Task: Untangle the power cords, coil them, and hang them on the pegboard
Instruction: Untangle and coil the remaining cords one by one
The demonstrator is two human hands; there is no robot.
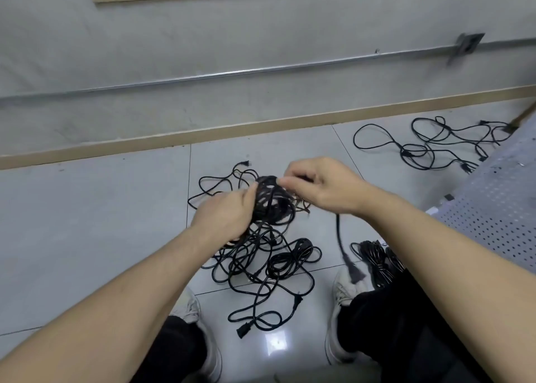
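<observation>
Grey tiled floor (87,223): tangled cord pile (261,266) centre, loose cords (429,144) far right, coiled bundle (377,255) right.

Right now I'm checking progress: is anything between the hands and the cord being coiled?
Nothing visible. The left hand grips the black coiled power cord directly; the right hand pinches its top, a plug end dangling below.

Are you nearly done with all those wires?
Not nearly. One finished bundle lies by the right shoe. The left hand grips a coil while the right hand wraps it. The tangled pile and loose cords remain; nothing looks hung yet.
</observation>
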